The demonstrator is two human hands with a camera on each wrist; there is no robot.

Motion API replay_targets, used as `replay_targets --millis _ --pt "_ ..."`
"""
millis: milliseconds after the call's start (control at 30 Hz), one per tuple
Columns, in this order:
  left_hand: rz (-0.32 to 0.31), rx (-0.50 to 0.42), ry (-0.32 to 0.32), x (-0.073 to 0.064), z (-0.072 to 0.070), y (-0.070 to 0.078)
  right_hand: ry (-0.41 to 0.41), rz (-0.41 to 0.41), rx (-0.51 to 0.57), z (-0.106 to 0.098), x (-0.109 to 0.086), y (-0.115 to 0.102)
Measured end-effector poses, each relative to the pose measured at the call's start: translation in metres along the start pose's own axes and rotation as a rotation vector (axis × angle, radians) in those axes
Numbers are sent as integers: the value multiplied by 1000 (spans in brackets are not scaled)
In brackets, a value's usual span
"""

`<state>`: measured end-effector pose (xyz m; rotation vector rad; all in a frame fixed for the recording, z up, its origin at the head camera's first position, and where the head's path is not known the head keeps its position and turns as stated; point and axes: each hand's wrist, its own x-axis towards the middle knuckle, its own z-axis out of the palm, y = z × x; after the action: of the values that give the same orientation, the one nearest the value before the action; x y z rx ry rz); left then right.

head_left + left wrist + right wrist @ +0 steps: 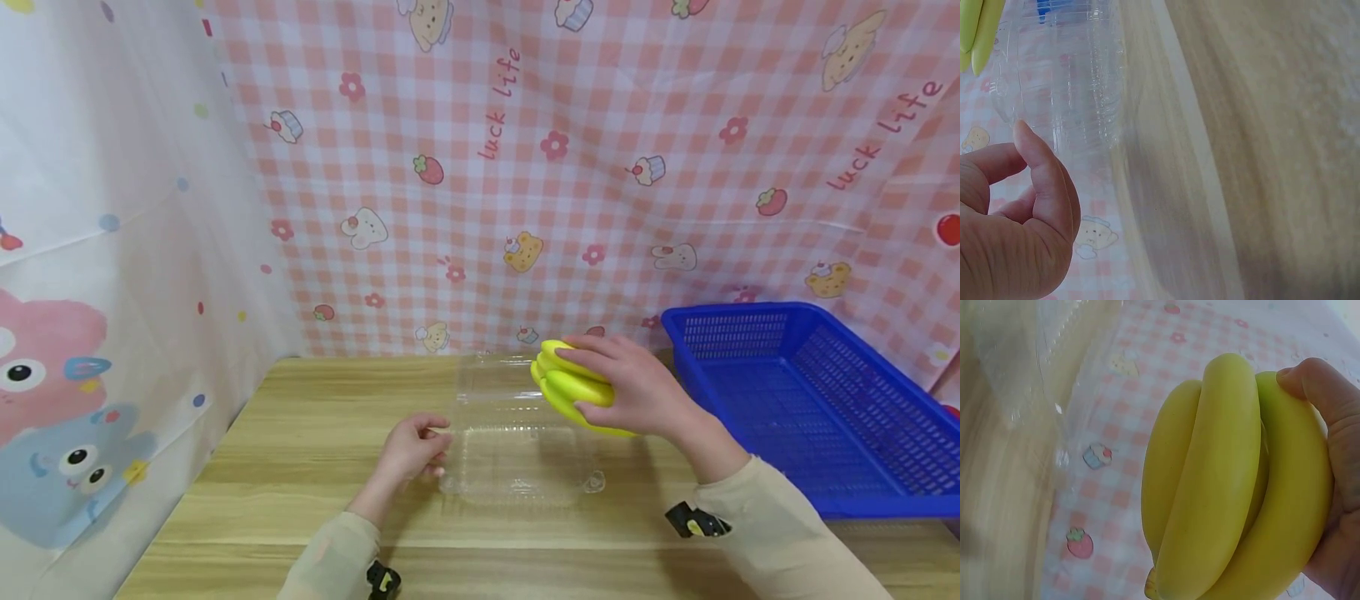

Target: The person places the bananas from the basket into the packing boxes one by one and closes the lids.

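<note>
A bunch of yellow bananas [573,387] is in my right hand [637,387], which grips it above the right part of a clear plastic clamshell box [525,458]. In the right wrist view, the thumb presses on the greenish end of one banana [1294,469]. The box sits on the table with its lid [495,379] raised at the back. At the box's left edge, my left hand [416,450] pinches the rim between thumb and fingers. The left wrist view has this hand [1022,219] with thumb and index bent toward each other beside the clear plastic.
A blue plastic basket [795,408] stands on the right of the wooden table [300,467], close to my right forearm. Behind the table hangs a pink checked cloth [480,192], and a white printed cloth [150,250] hangs on the left.
</note>
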<state>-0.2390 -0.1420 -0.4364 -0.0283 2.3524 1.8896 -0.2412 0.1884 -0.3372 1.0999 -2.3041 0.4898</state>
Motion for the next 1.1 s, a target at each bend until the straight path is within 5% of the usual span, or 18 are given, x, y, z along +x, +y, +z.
replay_targets --millis 1100 --pt "-15 -11 4 1 0 0 -182 -73 107 68 13 -35"
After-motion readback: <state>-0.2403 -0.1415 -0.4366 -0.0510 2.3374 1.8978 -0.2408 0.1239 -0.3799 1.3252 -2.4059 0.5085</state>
